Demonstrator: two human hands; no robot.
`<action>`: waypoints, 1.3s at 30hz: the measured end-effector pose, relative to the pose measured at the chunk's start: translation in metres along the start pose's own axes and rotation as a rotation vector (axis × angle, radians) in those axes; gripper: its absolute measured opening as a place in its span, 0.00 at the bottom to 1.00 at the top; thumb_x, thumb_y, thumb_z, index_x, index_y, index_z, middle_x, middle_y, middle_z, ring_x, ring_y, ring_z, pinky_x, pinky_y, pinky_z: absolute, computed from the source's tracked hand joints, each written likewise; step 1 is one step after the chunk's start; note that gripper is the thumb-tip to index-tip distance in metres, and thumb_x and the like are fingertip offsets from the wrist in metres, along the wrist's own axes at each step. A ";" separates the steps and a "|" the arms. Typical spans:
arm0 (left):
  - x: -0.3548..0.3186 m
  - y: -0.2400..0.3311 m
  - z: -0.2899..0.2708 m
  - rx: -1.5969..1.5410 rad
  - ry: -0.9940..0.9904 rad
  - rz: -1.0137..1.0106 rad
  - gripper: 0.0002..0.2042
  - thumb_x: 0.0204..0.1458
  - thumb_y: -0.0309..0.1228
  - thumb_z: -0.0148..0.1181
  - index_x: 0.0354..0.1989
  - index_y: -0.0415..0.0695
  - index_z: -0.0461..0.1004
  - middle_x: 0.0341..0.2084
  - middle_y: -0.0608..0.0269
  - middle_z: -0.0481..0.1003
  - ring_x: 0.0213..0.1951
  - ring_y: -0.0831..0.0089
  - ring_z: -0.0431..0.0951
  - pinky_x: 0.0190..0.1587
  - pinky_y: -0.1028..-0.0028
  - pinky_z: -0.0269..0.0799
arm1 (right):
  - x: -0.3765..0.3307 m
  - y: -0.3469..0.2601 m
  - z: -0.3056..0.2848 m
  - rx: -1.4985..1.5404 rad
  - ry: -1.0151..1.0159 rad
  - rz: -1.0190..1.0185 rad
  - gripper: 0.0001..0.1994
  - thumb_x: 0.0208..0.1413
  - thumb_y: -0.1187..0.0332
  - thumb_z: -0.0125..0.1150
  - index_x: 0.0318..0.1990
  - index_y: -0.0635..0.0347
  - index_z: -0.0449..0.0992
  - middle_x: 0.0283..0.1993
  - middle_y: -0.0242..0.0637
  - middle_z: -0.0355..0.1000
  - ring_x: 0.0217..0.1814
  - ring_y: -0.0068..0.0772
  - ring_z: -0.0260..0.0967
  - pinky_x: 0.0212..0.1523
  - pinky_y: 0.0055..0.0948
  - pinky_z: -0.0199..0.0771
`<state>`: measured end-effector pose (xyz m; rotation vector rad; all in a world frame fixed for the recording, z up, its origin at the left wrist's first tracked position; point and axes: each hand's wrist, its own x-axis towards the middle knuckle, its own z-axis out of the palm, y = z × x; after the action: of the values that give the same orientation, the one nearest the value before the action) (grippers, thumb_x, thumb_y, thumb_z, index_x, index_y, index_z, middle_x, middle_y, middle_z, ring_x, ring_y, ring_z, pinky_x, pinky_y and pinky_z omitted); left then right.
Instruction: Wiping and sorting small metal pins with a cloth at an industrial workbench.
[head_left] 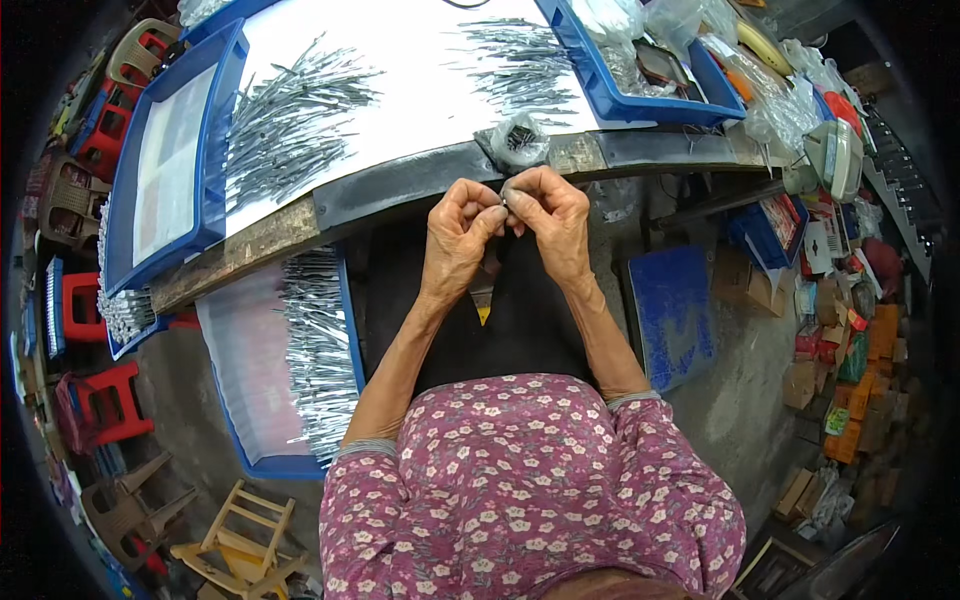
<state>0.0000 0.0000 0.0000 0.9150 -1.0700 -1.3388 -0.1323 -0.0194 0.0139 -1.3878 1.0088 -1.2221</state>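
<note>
At the surface's (415,75) near edge, left hand (460,235) and right hand (556,222) pinch closed, contents indiscernible; silvery strips (300,120) look light, stiff, best held mid-length.

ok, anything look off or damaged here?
Mostly wear: the low blue panel at right has patchy colour, apparently scuffed, and the table edge shows stained wood where the dark covering stops. The left strip pile is splayed, ends uneven. No clear spill visible.

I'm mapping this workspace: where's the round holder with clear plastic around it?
In the head view, the round holder sits slightly right of upper centre on the table's near edge, just beyond the left hand and right hand, with grey strips behind.
</note>
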 end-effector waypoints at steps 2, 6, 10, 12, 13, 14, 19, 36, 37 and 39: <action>0.000 -0.002 -0.001 0.082 -0.022 0.034 0.04 0.50 0.25 0.54 0.32 0.40 0.66 0.23 0.68 0.70 0.26 0.83 0.69 0.30 0.84 0.66 | 0.000 0.001 -0.003 -0.020 -0.027 -0.012 0.05 0.51 0.73 0.53 0.30 0.66 0.71 0.22 0.30 0.67 0.22 0.16 0.62 0.23 0.15 0.63; 0.000 -0.002 0.006 0.104 0.018 0.061 0.03 0.49 0.21 0.52 0.29 0.38 0.65 0.20 0.68 0.68 0.24 0.84 0.67 0.27 0.85 0.64 | 0.008 -0.009 -0.015 -0.007 -0.120 0.033 0.05 0.52 0.72 0.52 0.30 0.66 0.71 0.21 0.30 0.66 0.22 0.16 0.62 0.22 0.15 0.62; 0.002 0.002 0.001 0.141 0.042 0.053 0.03 0.49 0.22 0.52 0.30 0.38 0.65 0.20 0.69 0.67 0.24 0.84 0.67 0.28 0.84 0.64 | 0.036 -0.015 -0.024 -0.141 -0.002 0.049 0.07 0.53 0.72 0.50 0.29 0.67 0.72 0.20 0.31 0.67 0.22 0.16 0.63 0.22 0.16 0.61; 0.002 0.000 -0.002 0.150 0.040 0.028 0.03 0.49 0.23 0.52 0.31 0.38 0.65 0.20 0.69 0.67 0.24 0.84 0.67 0.29 0.84 0.64 | 0.053 -0.005 -0.031 -0.250 0.052 0.055 0.08 0.52 0.72 0.50 0.29 0.68 0.72 0.21 0.31 0.68 0.22 0.17 0.63 0.22 0.17 0.62; 0.001 0.000 -0.003 0.145 0.026 0.022 0.04 0.50 0.25 0.52 0.32 0.39 0.66 0.21 0.70 0.67 0.26 0.84 0.67 0.30 0.84 0.64 | 0.060 0.006 -0.034 -0.471 0.070 -0.077 0.08 0.51 0.71 0.51 0.29 0.68 0.72 0.21 0.34 0.69 0.22 0.20 0.65 0.23 0.20 0.63; 0.000 0.000 -0.004 0.140 0.011 0.016 0.05 0.51 0.27 0.52 0.34 0.41 0.66 0.23 0.70 0.68 0.27 0.84 0.67 0.31 0.84 0.63 | 0.065 0.014 -0.037 -0.692 0.089 -0.210 0.08 0.50 0.71 0.52 0.30 0.69 0.72 0.22 0.37 0.70 0.23 0.24 0.66 0.25 0.23 0.65; -0.001 0.003 -0.012 0.184 0.031 -0.003 0.06 0.51 0.26 0.51 0.37 0.40 0.66 0.25 0.69 0.69 0.28 0.84 0.67 0.32 0.84 0.63 | 0.073 0.014 -0.032 -0.939 0.102 -0.279 0.08 0.46 0.71 0.53 0.30 0.67 0.73 0.27 0.48 0.71 0.27 0.43 0.69 0.31 0.34 0.68; 0.024 0.025 -0.020 0.282 0.073 0.049 0.07 0.47 0.20 0.49 0.35 0.36 0.67 0.25 0.66 0.69 0.27 0.82 0.68 0.31 0.82 0.66 | 0.081 0.023 -0.033 -0.922 0.056 -0.236 0.07 0.47 0.71 0.50 0.28 0.68 0.67 0.24 0.51 0.67 0.28 0.51 0.66 0.30 0.41 0.64; 0.032 0.028 -0.018 0.285 0.068 0.049 0.07 0.47 0.20 0.49 0.35 0.36 0.67 0.25 0.66 0.69 0.27 0.82 0.68 0.31 0.82 0.66 | 0.082 0.026 -0.035 -0.827 0.100 -0.244 0.07 0.48 0.71 0.49 0.28 0.68 0.67 0.23 0.49 0.68 0.24 0.45 0.66 0.27 0.37 0.64; 0.050 0.032 -0.014 0.366 0.072 0.142 0.07 0.47 0.21 0.50 0.36 0.35 0.68 0.27 0.63 0.72 0.28 0.81 0.70 0.30 0.81 0.66 | 0.081 0.022 -0.039 -0.731 0.151 -0.248 0.07 0.50 0.70 0.48 0.28 0.67 0.67 0.21 0.46 0.68 0.20 0.38 0.65 0.24 0.32 0.64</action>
<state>0.0199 -0.0495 0.0302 1.1222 -1.3229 -1.0019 -0.1591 -0.1076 0.0059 -2.0499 1.5165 -1.1972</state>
